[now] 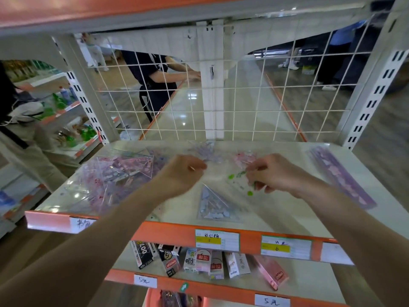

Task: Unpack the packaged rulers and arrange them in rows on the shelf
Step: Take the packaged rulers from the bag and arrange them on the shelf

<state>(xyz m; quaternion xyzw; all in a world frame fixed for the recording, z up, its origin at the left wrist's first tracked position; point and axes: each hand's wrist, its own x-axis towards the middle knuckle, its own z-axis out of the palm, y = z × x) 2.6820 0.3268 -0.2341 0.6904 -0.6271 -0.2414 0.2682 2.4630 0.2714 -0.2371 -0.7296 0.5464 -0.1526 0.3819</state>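
Clear plastic triangular rulers [213, 207] on glossy white shelf [276, 210]

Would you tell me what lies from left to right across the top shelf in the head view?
Pile of clear triangle rulers → left hand → blue-patterned triangle ruler → right hand, pinching a green-spotted clear piece → purple straight rulers.

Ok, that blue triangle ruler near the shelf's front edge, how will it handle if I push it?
The blue triangle ruler looks like thin clear plastic, so probably stiff and light. Lying flat on the glossy shelf, it should slide easily.
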